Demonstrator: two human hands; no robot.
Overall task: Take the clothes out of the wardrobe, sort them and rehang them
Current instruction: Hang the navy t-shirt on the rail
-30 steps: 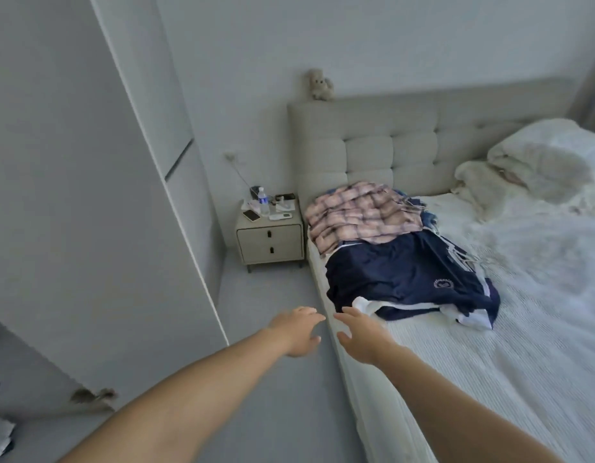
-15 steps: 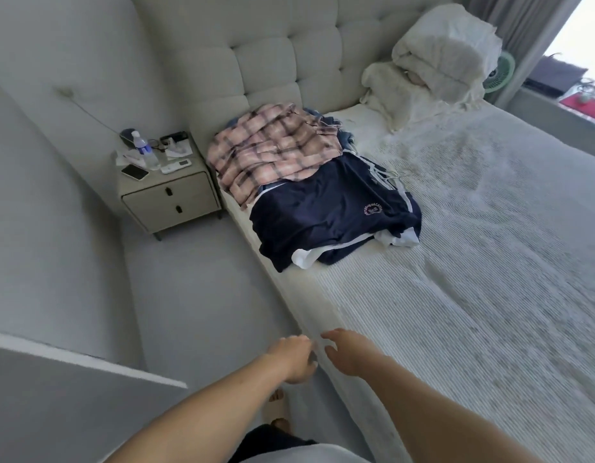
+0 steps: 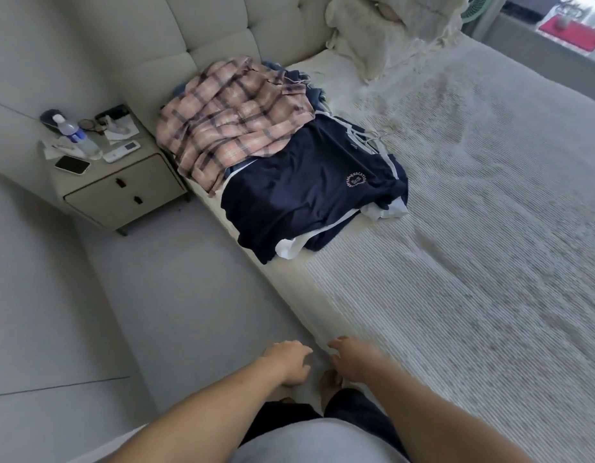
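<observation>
Far left: a beige two-drawer bedside cabinet (image 3: 122, 192) stands against the bed, carrying a clear plastic water bottle (image 3: 74, 135), a dark smartphone (image 3: 72, 164) and a white remote control (image 3: 121, 151).

Centre: the clothes lie on the near-left part of the white ribbed bedspread (image 3: 473, 262), well apart from both hands. A pink-and-brown plaid shirt (image 3: 229, 121) rests toward the padded headboard (image 3: 219, 31), overlapping a navy garment with white trim and a round chest logo (image 3: 306, 192). Thin wire hangers (image 3: 366, 137) protrude at the pile's right edge. The pile's long axis runs from the headboard toward the person, along the mattress edge.

Bottom centre: the left hand (image 3: 286, 364) hovers over the grey floor (image 3: 155, 295), fingers loosely curled, gripping nothing. The right hand (image 3: 354, 357) is at the mattress edge, fingers relaxed and empty.

Judgement: the pile lies straight ahead, up the frame. The right hand is marginally nearer and already over the bed side; a forward reach is required before sorting.

Far right: a rumpled cream blanket (image 3: 383, 31) lies at the headboard.
</observation>
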